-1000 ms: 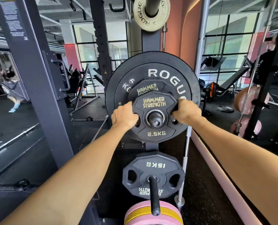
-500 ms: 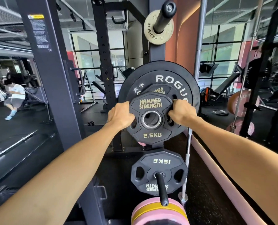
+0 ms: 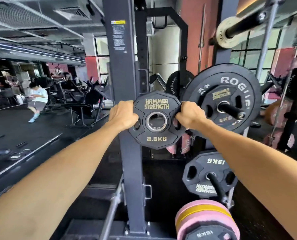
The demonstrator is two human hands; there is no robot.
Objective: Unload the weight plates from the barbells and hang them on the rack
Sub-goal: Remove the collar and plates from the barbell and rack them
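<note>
A black 2.5 kg Hammer Strength plate (image 3: pixel 156 102) is held upright in the air in front of the dark rack upright (image 3: pixel 125 63). My left hand (image 3: pixel 122 116) grips its left edge and my right hand (image 3: pixel 190 115) grips its right edge, fingers through the side slots. Its centre hole is empty. To the right, a rack peg (image 3: pixel 231 110) carries a large black Rogue plate (image 3: pixel 246 80) with a smaller Hammer Strength plate (image 3: pixel 220 96) in front of it.
Below that peg hangs a black 15 kg plate (image 3: pixel 196 172), and lower still a pink and yellow plate stack (image 3: pixel 203 217). A small tan plate (image 3: pixel 222 36) sits on an upper peg. A person (image 3: pixel 37 99) exercises far left near benches.
The 2.5 kg plate has come off the peg and moved left with both hands, away from the Rogue plate. The view has swung left.
</note>
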